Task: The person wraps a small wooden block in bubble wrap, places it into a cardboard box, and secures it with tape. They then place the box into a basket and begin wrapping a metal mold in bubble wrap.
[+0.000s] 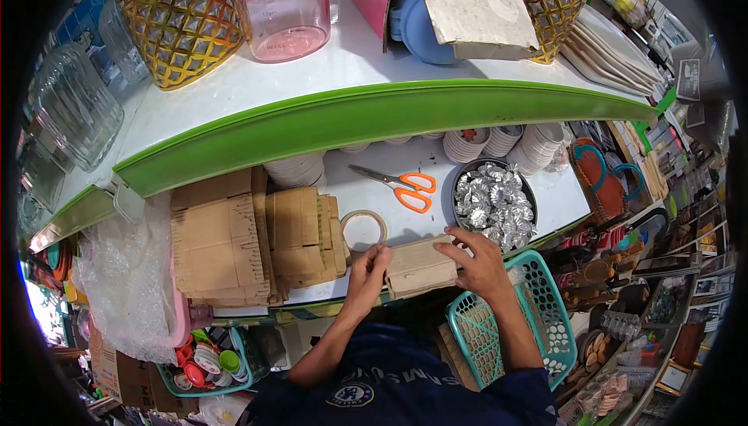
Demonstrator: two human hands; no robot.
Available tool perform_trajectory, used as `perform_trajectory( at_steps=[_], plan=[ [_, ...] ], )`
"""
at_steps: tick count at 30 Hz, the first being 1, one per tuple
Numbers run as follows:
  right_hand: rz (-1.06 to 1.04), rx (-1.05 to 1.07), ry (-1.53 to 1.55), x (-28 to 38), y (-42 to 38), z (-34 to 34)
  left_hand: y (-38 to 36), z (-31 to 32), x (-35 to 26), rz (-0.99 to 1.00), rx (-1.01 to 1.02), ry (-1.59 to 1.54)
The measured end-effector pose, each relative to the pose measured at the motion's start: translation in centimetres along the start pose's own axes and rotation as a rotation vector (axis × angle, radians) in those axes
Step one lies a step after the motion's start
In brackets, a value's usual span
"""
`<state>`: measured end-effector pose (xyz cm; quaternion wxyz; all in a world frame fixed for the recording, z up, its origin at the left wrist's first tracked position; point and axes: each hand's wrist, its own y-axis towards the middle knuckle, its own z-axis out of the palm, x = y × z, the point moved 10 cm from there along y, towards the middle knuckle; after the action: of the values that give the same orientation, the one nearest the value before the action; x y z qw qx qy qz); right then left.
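A small piece of folded brown cardboard is held at the front edge of the lower white shelf. My left hand pinches its left end. At its right end, my right hand has its thumb and fingers apart, with fingertips at the cardboard's edge. Just behind my left hand lies a roll of tape. Scissors with orange handles rest farther back, their blades pointing left. Stacks of cut cardboard stand to the left. A dark round bowl of silvery fluted molds sits behind my right hand.
Above the work surface runs an upper shelf with a green edge, carrying baskets, a clear pitcher and a pink box. Stacked white bowls stand at the back. A teal basket is below right, bubble wrap at far left.
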<state>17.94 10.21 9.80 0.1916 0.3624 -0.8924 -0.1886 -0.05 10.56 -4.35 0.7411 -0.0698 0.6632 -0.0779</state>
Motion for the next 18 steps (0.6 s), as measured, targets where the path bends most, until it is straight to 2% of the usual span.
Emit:
perform_trajectory(
  at_steps=[1, 3, 4, 5, 6, 9, 13, 15, 18],
  plan=[
    [0.021, 0.011, 0.020, -0.2, 0.2, -0.1, -0.3, 0.1, 0.3, 0.000, -0.001, 0.001],
    [0.067, 0.026, 0.068, -0.3, 0.8, -0.3, -0.8, 0.4, 1.8, -0.146, -0.033, -0.411],
    [0.112, 0.042, 0.117, -0.7, 1.0, -0.1, -1.0, 0.1, 1.3, -0.146, -0.033, -0.411],
    [0.111, 0.043, 0.117, -0.8, 1.0, -0.2, -1.7, 1.4, 0.4, -0.191, 0.155, -0.519],
    [0.173, 0.131, 0.133, -1.5, 0.8, 0.7, -2.6, 3.0, -0.7, -0.234, 0.345, -0.625],
    [0.276, 0.281, 0.139, -2.5, 0.4, 2.1, -4.0, 3.5, 0.0, -0.346, 0.357, -0.739],
    [0.355, 0.455, 0.105, -3.3, 0.0, 4.2, -5.4, 3.5, 1.2, -0.394, 0.293, -0.852],
    [0.355, 0.480, 0.087, -3.4, 0.0, 5.0, -5.6, 3.2, 2.9, -0.416, 0.207, -0.907],
    [0.350, 0.521, 0.069, -3.8, -0.2, 5.9, -6.8, 3.0, 2.3, -0.390, 0.195, -0.924]
  ],
)
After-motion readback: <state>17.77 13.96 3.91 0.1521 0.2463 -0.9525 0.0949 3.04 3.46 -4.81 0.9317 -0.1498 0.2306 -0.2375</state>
